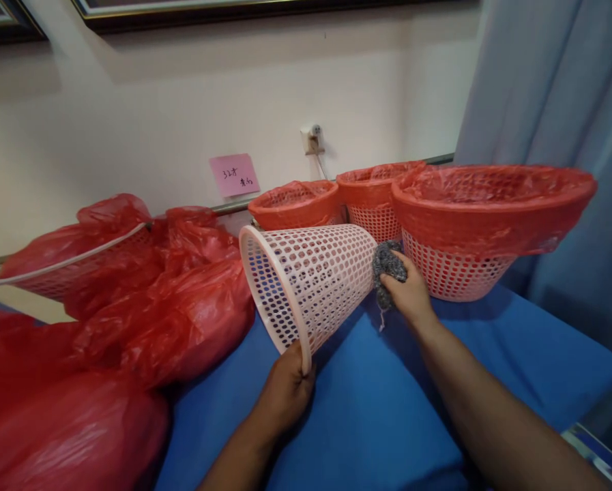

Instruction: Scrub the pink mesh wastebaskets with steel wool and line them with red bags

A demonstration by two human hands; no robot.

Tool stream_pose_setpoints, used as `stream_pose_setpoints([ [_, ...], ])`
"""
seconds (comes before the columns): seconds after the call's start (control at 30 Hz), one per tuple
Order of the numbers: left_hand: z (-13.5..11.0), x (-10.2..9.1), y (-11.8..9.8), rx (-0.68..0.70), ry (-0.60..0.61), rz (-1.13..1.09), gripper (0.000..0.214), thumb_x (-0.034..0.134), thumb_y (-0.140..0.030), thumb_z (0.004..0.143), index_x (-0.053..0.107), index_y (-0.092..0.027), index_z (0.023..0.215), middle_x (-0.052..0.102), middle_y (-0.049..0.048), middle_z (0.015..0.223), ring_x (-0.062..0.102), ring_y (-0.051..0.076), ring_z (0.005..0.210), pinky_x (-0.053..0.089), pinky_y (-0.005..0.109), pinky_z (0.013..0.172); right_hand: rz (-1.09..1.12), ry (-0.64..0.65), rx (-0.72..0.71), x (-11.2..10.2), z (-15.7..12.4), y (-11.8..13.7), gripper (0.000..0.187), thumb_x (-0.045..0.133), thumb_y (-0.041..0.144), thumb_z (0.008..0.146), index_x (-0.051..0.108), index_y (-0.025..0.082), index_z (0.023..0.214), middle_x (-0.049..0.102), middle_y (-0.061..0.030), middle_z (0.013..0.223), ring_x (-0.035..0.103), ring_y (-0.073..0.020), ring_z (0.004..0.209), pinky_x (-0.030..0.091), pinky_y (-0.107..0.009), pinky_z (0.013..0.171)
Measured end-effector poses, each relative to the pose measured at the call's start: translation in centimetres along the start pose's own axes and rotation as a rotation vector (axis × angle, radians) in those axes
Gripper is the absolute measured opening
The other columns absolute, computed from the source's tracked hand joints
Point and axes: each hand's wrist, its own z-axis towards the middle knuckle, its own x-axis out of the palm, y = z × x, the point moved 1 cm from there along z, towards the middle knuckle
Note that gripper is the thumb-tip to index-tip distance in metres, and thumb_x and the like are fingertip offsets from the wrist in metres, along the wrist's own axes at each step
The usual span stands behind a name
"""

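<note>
A pale pink perforated plastic wastebasket [326, 266] lies tilted on its side above the blue surface, its open mouth facing left. My left hand [288, 385] grips the basket's rim at the lower edge, thumb outside and fingers partly hidden. In my right hand [408, 290] is a grey scouring pad [387, 269], the fingers closed around it. The pad is against the base end of the basket, and a short pale thread hangs from its underside.
Behind stand three baskets lined with red bags: a small one [298, 204], a middle one [370, 211] and a large one [454, 266]. Red plastic bags [183, 314] heap up at left, beside another white-rimmed basket [70, 262]. A blue-covered bed [346, 423] lies beneath; a curtain [556, 102] hangs right.
</note>
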Motion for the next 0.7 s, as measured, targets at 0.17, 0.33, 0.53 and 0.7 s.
stream_pose_setpoints([
  [0.17,0.1,-0.2,-0.4,-0.006,0.007,-0.001,0.044,0.051,-0.014,0.097,0.072,-0.024,0.133,0.073,0.0083,0.137,0.063,0.029,0.134,0.046,0.052,0.120,0.106,0.275,-0.648,-0.6,-5.0,4.6,0.063,0.064,0.018,0.082,0.059,0.029,0.144,0.043,-0.0109,0.159,0.050,-0.0328,0.145,0.048,-0.054,0.118],
  [0.33,-0.9,-0.8,-1.4,-0.072,-0.117,-0.239,0.030,0.070,-0.034,0.094,0.077,-0.018,0.118,0.081,0.0096,0.110,0.076,0.028,0.100,0.064,0.039,0.091,0.240,0.599,-0.976,-1.3,-9.0,8.0,0.067,0.061,0.013,0.077,0.059,0.025,0.143,0.042,-0.0103,0.158,0.058,-0.0274,0.136,0.056,-0.041,0.110],
  [0.53,-1.6,-1.3,-1.7,-0.158,-0.321,-0.301,0.037,0.070,-0.039,0.096,0.077,-0.019,0.126,0.079,0.0121,0.125,0.074,0.031,0.117,0.057,0.046,0.107,0.113,0.206,-0.541,-0.5,-4.4,4.0,0.056,0.062,0.017,0.082,0.065,0.027,0.137,0.055,-0.0109,0.149,0.056,-0.0309,0.139,0.049,-0.052,0.116],
  [0.7,-1.3,-0.9,-1.4,-0.029,-0.249,-0.119,0.033,0.068,-0.030,0.095,0.079,-0.021,0.125,0.080,0.0125,0.124,0.075,0.032,0.115,0.057,0.048,0.107,0.107,0.003,-0.022,-0.1,-0.8,0.4,0.060,0.068,0.034,0.080,0.064,0.022,0.138,0.067,-0.0128,0.128,0.066,-0.0344,0.121,0.049,-0.063,0.112],
])
